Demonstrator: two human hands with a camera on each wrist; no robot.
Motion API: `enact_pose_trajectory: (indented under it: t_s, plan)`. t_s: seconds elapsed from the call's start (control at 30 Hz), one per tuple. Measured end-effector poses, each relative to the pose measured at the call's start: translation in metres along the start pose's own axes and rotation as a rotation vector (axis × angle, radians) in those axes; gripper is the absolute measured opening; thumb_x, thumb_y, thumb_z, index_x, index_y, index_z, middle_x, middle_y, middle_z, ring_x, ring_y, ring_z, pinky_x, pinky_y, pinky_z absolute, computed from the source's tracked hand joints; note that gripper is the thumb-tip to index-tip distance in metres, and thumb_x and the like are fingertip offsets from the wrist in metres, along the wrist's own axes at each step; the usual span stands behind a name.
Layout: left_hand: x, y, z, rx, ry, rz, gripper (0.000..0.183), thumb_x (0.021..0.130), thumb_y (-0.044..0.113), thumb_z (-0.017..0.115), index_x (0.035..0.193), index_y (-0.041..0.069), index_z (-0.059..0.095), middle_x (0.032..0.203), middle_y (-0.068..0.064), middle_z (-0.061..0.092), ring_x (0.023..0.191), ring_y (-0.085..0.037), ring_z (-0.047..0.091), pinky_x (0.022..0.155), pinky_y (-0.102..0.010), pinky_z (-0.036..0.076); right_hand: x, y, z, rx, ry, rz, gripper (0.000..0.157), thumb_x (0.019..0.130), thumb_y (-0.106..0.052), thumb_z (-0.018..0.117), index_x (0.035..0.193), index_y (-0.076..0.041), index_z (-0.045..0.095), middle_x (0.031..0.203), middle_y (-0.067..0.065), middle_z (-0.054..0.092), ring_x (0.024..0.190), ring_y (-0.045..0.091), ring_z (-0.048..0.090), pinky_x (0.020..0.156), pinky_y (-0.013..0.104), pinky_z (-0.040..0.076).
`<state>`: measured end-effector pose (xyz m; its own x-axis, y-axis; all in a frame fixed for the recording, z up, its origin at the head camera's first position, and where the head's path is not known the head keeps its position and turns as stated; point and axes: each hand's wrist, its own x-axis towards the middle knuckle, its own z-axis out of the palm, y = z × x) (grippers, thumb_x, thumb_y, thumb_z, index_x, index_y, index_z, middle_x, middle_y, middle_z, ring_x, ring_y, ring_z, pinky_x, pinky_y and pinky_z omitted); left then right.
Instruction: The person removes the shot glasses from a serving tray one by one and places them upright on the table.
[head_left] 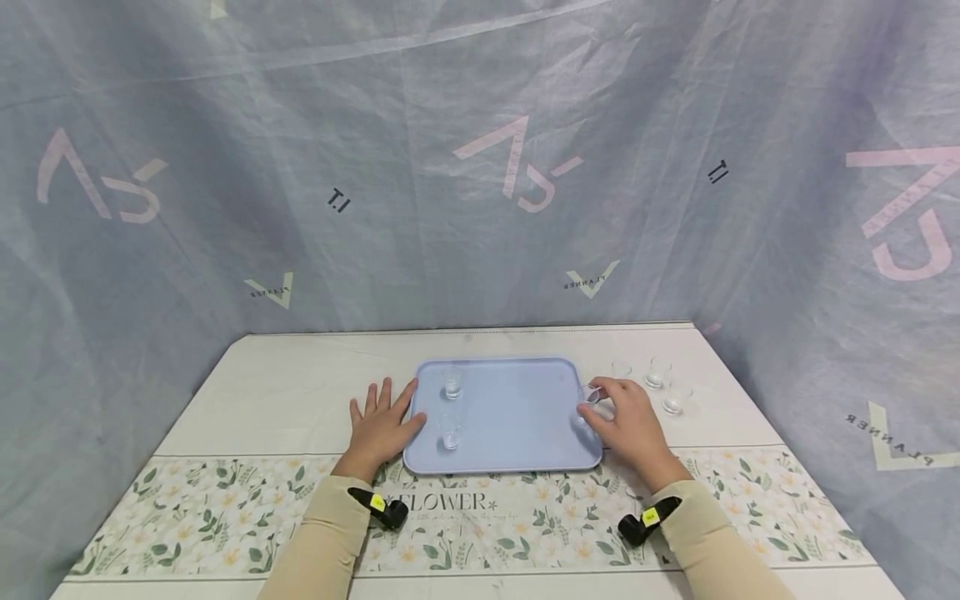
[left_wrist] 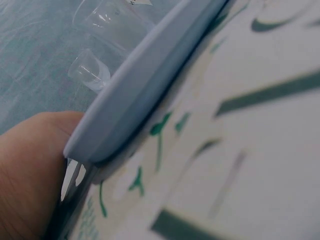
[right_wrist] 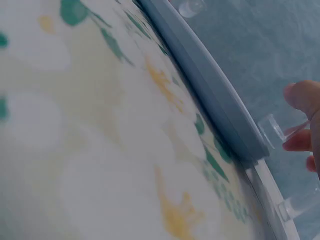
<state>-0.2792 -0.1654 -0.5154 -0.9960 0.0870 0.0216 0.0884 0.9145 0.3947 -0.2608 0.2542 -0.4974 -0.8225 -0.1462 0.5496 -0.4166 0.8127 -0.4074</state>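
Note:
My left hand (head_left: 381,429) rests with spread fingers at the left edge of a light blue tray (head_left: 517,417), its thumb over the rim. At the tray's right side, my right hand (head_left: 628,421) pinches a small clear shot glass (head_left: 589,395) between thumb and fingers. In the right wrist view that shot glass (right_wrist: 272,131) shows just inside the tray rim, tilted in that view; whether its base touches the tray I cannot tell. Two more shot glasses stand on the tray's left part, one farther back (head_left: 452,385) and one nearer (head_left: 450,436).
Right of the tray, several clear glasses stand on the white table: one behind my right hand (head_left: 621,369), one farther right (head_left: 657,373) and one nearer (head_left: 675,400). A floral band (head_left: 480,533) crosses the table's front. Grey printed cloth (head_left: 420,167) hangs behind and at both sides.

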Motion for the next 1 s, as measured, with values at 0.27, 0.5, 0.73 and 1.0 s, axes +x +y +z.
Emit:
enact_pose_trajectory:
  t_s: [0.27,0.5,0.73,1.0]
  plan:
    - [0.0,0.001,-0.001,-0.002,-0.003,0.002,0.072,0.1,0.055,0.048,0.163,0.027,0.024,0.168,-0.02,0.004,0.153,-0.045,-0.005,0.114,-0.07,-0.013,0.0,0.017,-0.006,-0.05,0.169,-0.049,0.04,0.081,-0.025,0.083,0.112,-0.006,0.066,0.09,0.01,0.068,0.106,0.039,0.056,0.096,0.056,0.039]
    - [-0.001,0.001,-0.001,0.005,-0.002,-0.005,0.073,0.1,0.055,0.048,0.163,0.027,0.024,0.168,-0.02,0.004,0.153,-0.045,-0.005,0.114,-0.07,-0.012,0.001,0.035,-0.015,-0.087,0.287,-0.069,0.041,0.079,-0.025,0.082,0.108,-0.001,0.067,0.087,0.014,0.066,0.104,0.042,0.055,0.104,0.061,0.033]
    - [-0.002,0.003,-0.001,0.005,-0.005,-0.015,0.072,0.1,0.055,0.047,0.163,0.027,0.025,0.168,-0.02,0.006,0.154,-0.044,-0.004,0.114,-0.069,-0.012,-0.005,0.046,-0.023,-0.132,0.288,-0.041,0.041,0.078,-0.023,0.08,0.108,0.001,0.066,0.085,0.016,0.068,0.105,0.042,0.055,0.108,0.063,0.029]
    - [0.0,0.001,-0.001,0.01,-0.007,-0.011,0.073,0.1,0.056,0.048,0.163,0.028,0.024,0.168,-0.02,0.005,0.153,-0.045,-0.005,0.114,-0.07,-0.013,-0.007,0.055,-0.024,-0.156,0.272,-0.022,0.041,0.079,-0.023,0.078,0.111,-0.001,0.065,0.088,0.017,0.067,0.109,0.043,0.053,0.11,0.064,0.026]
